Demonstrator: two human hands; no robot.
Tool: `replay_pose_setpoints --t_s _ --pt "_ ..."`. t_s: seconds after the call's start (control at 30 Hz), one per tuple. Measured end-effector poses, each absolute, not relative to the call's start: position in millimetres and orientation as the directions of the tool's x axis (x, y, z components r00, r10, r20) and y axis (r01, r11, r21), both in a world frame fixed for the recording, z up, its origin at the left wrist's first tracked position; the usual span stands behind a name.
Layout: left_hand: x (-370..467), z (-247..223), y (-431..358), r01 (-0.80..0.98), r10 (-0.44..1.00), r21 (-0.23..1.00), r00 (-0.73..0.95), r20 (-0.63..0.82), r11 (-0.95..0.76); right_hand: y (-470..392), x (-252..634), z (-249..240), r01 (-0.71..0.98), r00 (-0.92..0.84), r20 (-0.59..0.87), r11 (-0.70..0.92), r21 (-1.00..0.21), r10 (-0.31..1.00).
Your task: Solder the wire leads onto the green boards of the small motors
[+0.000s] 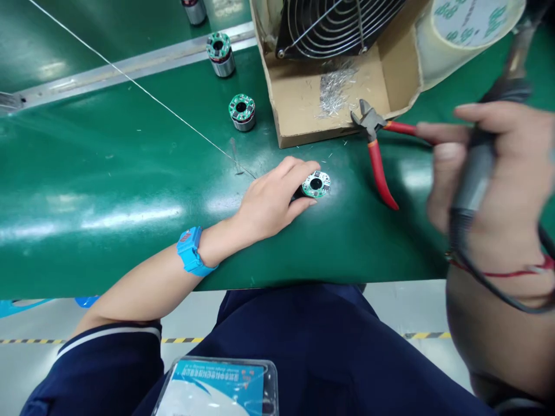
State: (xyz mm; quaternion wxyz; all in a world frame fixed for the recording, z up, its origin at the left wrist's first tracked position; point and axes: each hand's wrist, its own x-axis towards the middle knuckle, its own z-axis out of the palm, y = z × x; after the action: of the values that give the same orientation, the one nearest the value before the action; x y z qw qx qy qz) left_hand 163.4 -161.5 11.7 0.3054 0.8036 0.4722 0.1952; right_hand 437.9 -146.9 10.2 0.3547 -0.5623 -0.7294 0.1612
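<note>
My left hand (277,199) is closed round a small motor part with a ring-shaped circuit board (316,184) on top, its black centre facing up. A thin solder wire (186,122) runs from the upper left down to the back of this hand; its end is hidden. On the right, my right hand (498,167) grips a soldering iron (477,167), blurred by motion, its tip end upward. Diagonal cutting pliers (372,124) with red handles lie by the carton, jaws pointing up; one handle reaches the right fingers, and whether they touch I cannot tell.
Two similar motor parts (241,112) (221,55) stand upright on the green table, another (194,11) beyond the metal strip. A cardboard box (299,124) holds a fan (338,26) and clipped wire bits (338,89). A tape roll (442,63) sits to its right.
</note>
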Motion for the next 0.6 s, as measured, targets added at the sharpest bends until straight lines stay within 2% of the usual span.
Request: replay_pose_setpoints --t_s 0.1,0.23,0.3,0.43,0.6 --pt "163 12 -162 0.603 0.887 0.726 0.461 0.021 -0.330 -135 439 -3 0.808 -0.282 0.328 0.407 -0.426 0.902" --pt "161 15 -164 0.544 0.910 0.786 0.411 0.057 -0.295 -134 437 -8 0.915 -0.231 0.192 0.280 -0.290 0.954" --pt "160 17 -166 0.550 0.914 0.780 0.400 0.067 -0.298 -141 435 -5 0.917 -0.230 0.241 0.293 -0.271 0.943" --pt "159 23 -170 0.574 0.911 0.752 0.403 0.087 -0.326 -161 433 8 0.820 -0.370 0.391 0.494 -0.289 0.843" --pt "159 26 -173 0.597 0.896 0.706 0.427 0.122 -0.381 -171 431 25 0.722 -0.583 0.313 0.655 -0.223 0.749"
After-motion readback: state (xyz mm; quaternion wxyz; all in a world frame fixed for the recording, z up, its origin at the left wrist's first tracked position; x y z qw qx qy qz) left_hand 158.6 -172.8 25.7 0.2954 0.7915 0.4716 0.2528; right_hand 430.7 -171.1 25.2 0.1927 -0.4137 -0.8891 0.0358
